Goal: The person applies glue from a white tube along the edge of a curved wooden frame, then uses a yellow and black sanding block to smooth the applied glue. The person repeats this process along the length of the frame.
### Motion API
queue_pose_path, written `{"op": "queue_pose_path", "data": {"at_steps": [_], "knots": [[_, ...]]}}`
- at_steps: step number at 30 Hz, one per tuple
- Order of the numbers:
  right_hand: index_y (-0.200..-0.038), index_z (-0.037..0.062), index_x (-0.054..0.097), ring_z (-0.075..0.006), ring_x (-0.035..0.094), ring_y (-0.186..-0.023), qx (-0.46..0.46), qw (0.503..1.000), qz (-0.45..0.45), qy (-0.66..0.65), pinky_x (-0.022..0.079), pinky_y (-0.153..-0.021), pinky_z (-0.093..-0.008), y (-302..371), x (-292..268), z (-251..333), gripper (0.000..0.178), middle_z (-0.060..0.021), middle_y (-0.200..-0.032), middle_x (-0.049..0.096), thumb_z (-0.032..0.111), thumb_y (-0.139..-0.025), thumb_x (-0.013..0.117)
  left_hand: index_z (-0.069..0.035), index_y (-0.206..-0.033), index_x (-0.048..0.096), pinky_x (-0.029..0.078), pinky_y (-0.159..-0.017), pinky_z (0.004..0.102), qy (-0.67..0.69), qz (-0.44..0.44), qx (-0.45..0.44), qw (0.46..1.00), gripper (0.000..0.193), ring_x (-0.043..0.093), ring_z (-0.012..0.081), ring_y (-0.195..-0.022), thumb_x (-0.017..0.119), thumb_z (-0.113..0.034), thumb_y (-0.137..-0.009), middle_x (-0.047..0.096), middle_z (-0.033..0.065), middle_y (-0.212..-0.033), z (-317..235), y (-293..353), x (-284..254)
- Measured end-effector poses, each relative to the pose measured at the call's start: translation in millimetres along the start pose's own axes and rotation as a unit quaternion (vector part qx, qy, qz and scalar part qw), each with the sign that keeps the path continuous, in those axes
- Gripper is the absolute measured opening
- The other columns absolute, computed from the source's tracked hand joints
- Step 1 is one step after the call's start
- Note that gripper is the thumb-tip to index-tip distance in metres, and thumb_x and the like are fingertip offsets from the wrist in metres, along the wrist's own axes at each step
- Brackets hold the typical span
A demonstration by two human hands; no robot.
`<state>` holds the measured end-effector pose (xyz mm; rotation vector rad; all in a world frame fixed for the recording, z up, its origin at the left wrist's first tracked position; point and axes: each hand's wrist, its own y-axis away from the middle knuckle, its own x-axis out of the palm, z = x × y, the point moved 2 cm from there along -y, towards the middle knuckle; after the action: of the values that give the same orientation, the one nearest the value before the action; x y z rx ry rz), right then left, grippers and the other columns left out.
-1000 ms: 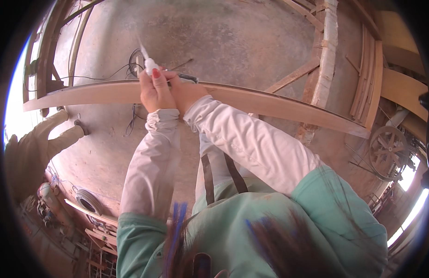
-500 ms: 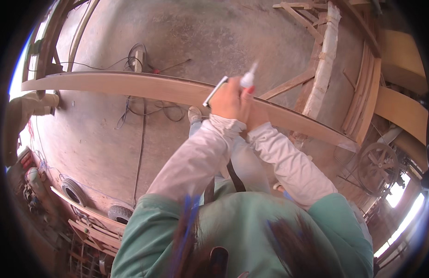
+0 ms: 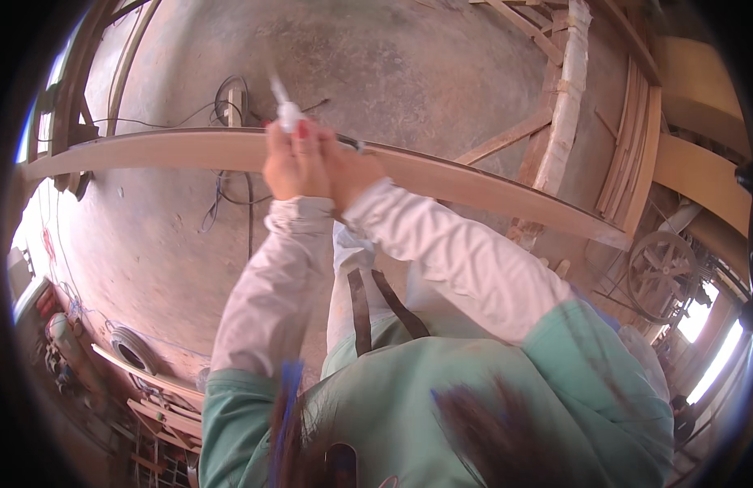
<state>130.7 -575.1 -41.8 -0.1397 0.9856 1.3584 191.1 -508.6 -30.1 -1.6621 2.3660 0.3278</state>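
A long curved wooden plank (image 3: 490, 183) runs across the view over a dusty floor. Both my hands are raised together just above its middle. My left hand (image 3: 288, 167) is closed around a small white tube with a pointed tip (image 3: 285, 112), which sticks up past the fingers. My right hand (image 3: 353, 172) presses against the left one, fingers closed, and a thin dark tool (image 3: 356, 146) pokes out beside it on the plank's edge. What lies inside the right palm is hidden. Pale sleeves cover both forearms.
Dark cables (image 3: 230, 183) trail over the floor behind the plank. Stacked curved boards (image 3: 632, 154) and a pale post (image 3: 571, 89) stand at the right, with a spoked wheel (image 3: 661, 272) below them. A coil of hose (image 3: 132, 350) and wood offcuts lie at lower left.
My joined hands have shifted left along the plank since half a second ago, back near where they were a second ago. The white tube's tip now leans left instead of right.
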Motion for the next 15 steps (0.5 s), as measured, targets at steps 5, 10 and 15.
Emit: {"op": "queue_pose_path", "data": {"at_steps": [5,10,15], "knots": [[-0.121,0.0016,0.038,-0.0362,0.068,-0.083,-0.003,0.998,0.03,-0.051,0.053,-0.067,-0.0456,-19.9,-7.8,28.6,0.049,-0.0216,-0.092,0.069,0.037,-0.089,0.052,0.002,-0.097,0.054,0.05,-0.078,0.0315,0.018,-0.002,0.029,0.999,0.043,0.062,0.0169,-0.079,0.045,-0.04,-0.1,0.064,0.0096,-0.087,6.5,-25.6,-21.8],[-0.126,0.0009,0.036,-0.0348,0.068,-0.087,0.032,0.998,0.037,-0.037,0.054,-0.072,-0.0441,3.2,-25.2,3.4,0.057,-0.019,-0.096,0.069,0.038,-0.087,0.056,-0.001,-0.095,0.056,0.05,-0.072,0.0294,-0.01,0.015,0.019,1.0,0.038,0.062,0.0161,-0.075,0.044,-0.036,-0.101,0.066,0.0077,-0.084,-3.5,-3.3,11.0],[-0.132,0.0066,0.03,-0.036,0.068,-0.085,0.097,0.995,0.021,-0.005,0.055,-0.07,-0.0451,39.3,-35.6,-46.4,0.066,-0.0185,-0.103,0.065,0.035,-0.083,0.063,-0.003,-0.095,0.057,0.05,-0.069,0.0297,-0.048,0.066,0.038,0.996,0.035,0.062,0.0151,-0.071,0.046,-0.036,-0.101,0.068,0.005,-0.078,-14.8,32.7,57.7]]}}
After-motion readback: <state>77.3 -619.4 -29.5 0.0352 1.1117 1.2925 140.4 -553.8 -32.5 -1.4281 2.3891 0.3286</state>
